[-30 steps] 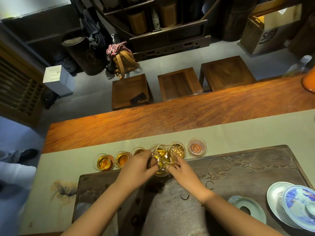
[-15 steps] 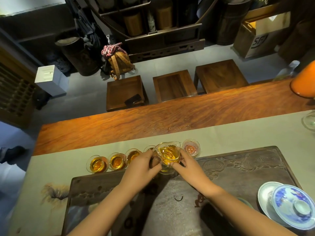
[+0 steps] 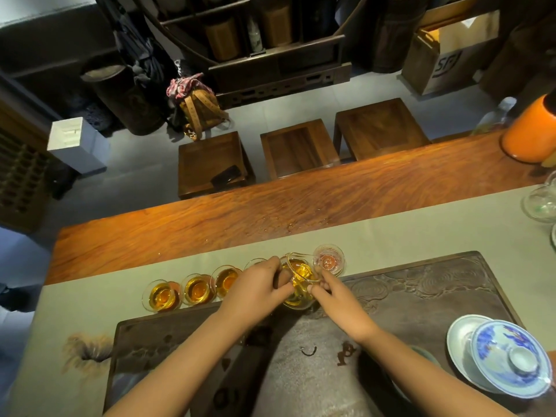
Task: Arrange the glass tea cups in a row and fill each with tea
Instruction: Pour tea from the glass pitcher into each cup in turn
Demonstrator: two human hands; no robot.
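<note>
A row of small glass tea cups stands on the grey-green runner [image 3: 391, 236] along the far edge of the dark tea tray [image 3: 421, 296]. The three cups on the left [image 3: 164, 296], [image 3: 198, 291], [image 3: 227, 281] hold amber tea. Another cup [image 3: 255, 262] is mostly hidden behind my left hand [image 3: 258, 291]. The rightmost cup [image 3: 328, 260] looks pinkish with hardly any liquid in it. Both hands hold a glass pitcher [image 3: 299, 282] of amber tea, tilted with its spout over that rightmost cup. My right hand [image 3: 340, 302] pinches the pitcher's right side.
A blue-and-white lidded gaiwan [image 3: 511, 361] on a pale saucer sits at the tray's right. An orange vessel [image 3: 529, 130] and clear glassware [image 3: 541, 203] stand at the table's far right. Three wooden stools [image 3: 298, 149] stand beyond the wooden table.
The pitcher has shifted right along the row, from over the middle cups to the rightmost cup. Both hands moved with it.
</note>
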